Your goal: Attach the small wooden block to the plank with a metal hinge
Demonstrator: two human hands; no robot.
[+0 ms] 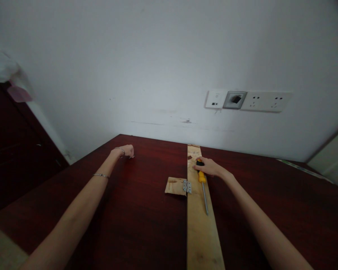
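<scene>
My right hand [210,167] grips the yellow and black handle of a screwdriver [202,177], whose metal shaft points back toward me over a long wooden board [202,232]. A metal hinge [187,186] joins the board's left edge to a small wooden piece [174,186]. Far to the left, my left hand [129,150] is closed low over the tabletop near its back left corner. Something tiny and pale shows at its fingertips, too small to name.
The dark red table [146,225] meets a white wall [157,67] at the back. Sockets and switch plates [266,102] are set in the wall at right. A flat strip [304,170] lies near the back right edge. A dark door [14,142] stands at left.
</scene>
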